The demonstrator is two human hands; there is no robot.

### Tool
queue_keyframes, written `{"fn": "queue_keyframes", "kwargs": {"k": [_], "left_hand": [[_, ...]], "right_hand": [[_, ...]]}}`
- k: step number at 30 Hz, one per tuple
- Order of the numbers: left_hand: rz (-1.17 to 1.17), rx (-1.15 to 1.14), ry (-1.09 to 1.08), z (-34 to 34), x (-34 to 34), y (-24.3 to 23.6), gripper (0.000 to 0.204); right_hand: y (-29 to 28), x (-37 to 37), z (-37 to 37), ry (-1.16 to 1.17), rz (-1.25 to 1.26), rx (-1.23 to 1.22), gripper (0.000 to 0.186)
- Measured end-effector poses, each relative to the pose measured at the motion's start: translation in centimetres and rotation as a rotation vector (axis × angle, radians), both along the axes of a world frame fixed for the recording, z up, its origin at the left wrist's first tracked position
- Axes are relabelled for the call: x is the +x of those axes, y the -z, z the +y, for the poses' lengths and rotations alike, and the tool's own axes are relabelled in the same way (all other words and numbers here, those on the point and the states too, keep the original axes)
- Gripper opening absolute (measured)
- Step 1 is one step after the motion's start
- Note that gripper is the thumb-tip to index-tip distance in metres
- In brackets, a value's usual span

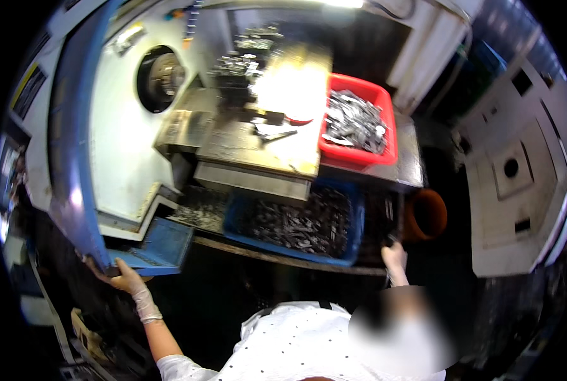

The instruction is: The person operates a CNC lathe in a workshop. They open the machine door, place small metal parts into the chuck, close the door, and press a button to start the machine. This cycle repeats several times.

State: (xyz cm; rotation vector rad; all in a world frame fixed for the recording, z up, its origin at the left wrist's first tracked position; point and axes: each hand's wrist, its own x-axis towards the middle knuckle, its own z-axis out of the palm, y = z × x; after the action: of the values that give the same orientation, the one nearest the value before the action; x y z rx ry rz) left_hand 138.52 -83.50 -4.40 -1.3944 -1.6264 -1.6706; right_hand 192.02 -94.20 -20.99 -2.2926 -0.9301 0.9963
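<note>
My left hand (126, 279), in a pale thin glove, is closed on the lower corner of the blue machine door panel (83, 140). My right hand (394, 257), also gloved, is at the right end of the low ledge, its fingers closed around something small and dark that I cannot make out. It is just right of a blue bin (353, 241) full of dark metal pieces. Above that, a red crate (388, 146) of shiny metal parts sits beside the metal table (251, 159), where a few tools (274, 132) lie.
A round machine opening (159, 79) is in the white housing at the upper left. Small metal fixtures (239, 66) stand at the back of the table. An orange bucket (436, 216) is right of the ledge, beside a pale open machine panel (518, 190).
</note>
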Motion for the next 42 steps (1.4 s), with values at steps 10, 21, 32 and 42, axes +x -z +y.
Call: {"fn": "queue_keyframes", "kwargs": {"k": [10,21,32,42], "left_hand": [[0.079,-0.089,0.050,-0.3,-0.8,0.4,0.054],[0.195,-0.134,0.095,-0.7,-2.3,2.5,0.052],[0.174,-0.211,0.188,-1.2,-2.3,3.2,0.058],[0.196,-0.158,0.114,-0.5,-2.1,2.0,0.055]], "right_hand": [[-19.1,-29.0,21.3,-0.316,1.142,0.556,0.022],[-13.4,-43.9,40.1,0.457,0.952,0.814,0.021],[-8.1,-42.0,44.3,0.693,0.823,1.011,0.028],[-13.2,-40.4,40.9,0.067,1.266,0.590,0.015]]}}
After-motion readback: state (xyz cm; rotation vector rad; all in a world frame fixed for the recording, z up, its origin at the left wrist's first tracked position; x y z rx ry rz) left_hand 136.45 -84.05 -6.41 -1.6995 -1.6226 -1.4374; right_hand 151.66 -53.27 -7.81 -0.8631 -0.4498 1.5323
